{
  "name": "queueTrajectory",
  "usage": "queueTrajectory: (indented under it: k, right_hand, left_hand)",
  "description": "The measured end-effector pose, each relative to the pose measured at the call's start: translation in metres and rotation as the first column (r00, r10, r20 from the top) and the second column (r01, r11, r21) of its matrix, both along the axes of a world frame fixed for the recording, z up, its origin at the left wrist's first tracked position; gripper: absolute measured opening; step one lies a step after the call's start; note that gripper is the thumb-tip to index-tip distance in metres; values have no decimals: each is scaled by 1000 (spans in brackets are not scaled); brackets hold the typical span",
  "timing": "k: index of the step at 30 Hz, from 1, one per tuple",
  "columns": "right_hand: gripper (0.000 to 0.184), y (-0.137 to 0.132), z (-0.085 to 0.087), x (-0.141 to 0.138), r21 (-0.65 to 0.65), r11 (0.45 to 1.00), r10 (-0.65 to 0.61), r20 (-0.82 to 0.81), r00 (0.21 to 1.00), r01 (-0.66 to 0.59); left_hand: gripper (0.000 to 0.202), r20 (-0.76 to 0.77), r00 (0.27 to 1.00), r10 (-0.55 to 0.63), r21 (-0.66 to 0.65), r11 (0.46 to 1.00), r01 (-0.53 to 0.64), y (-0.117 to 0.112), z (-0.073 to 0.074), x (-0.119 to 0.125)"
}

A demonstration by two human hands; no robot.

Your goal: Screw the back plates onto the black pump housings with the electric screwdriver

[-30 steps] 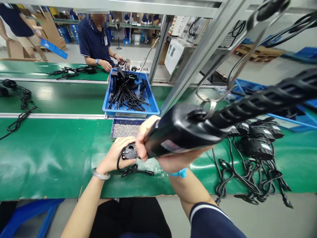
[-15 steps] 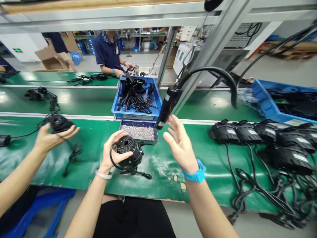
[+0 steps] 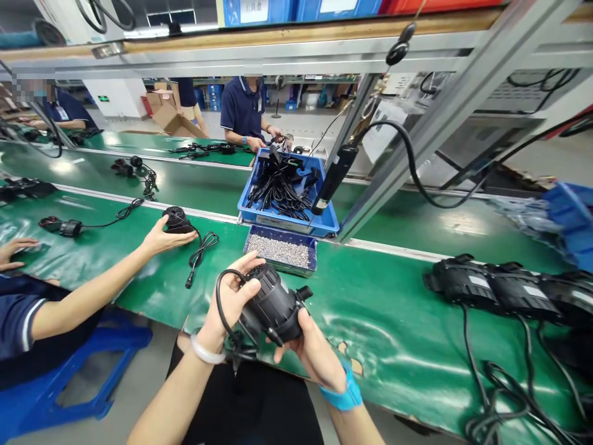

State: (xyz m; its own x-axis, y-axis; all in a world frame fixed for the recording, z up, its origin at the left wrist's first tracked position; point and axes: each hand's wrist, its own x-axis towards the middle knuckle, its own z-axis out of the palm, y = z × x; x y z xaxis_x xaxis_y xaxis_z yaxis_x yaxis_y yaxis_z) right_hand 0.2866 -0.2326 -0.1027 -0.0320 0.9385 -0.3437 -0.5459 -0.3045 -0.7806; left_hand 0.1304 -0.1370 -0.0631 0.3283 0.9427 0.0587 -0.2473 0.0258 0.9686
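Green-matted bench [image 3: 393,321] is running the length of the line, carrying a tray of screws [image 3: 280,250] and a blue bin [image 3: 287,185] of cables behind it. Both of the person's hands are holding a black motor unit [image 3: 273,303] just above the near edge. The left hand [image 3: 231,296] is wrapping its ribbed end and the right hand [image 3: 310,349] is cupping it from below, fingers closed on the housing. Its cord [image 3: 217,306] is looping round the left hand. Judged rigid, fairly weighty and smooth-sided: the body is offering the sound hold, not the limp cord.
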Motion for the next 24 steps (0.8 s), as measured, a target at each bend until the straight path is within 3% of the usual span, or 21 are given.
queueTrajectory:
  k: [4, 7, 12, 19, 22, 24]
  right_hand:
    - [73, -4, 9, -6, -88, 987, 110, -265, 958, -137]
    - [73, -9, 13, -12, -75, 972, 170, -419, 892, -221]
    - [74, -21, 15, -19, -23, 948, 259, -526, 810, -318]
    - [73, -32, 13, -27, -38, 981, 167, -338, 926, -191]
    - [66, -36, 3, -28, 11, 998, 71, -115, 991, -70]
    - [58, -37, -6, -24, 111, 992, -72, 130, 989, 57]
  left_hand:
    - [65, -178, 984, -2, 70, 997, 15, -13, 11, -2]
    - [60, -261, 965, -6, 81, 996, 28, -17, 16, -4]
    - [56, -287, 958, -14, 86, 995, 41, -16, 21, -9]
    - [58, -156, 981, -120, 55, 990, 130, -18, 18, -19]
    - [65, -108, 981, -161, 63, 984, 168, -18, 12, -24]
    - [75, -109, 981, -162, 90, 981, 172, -17, 8, -27]
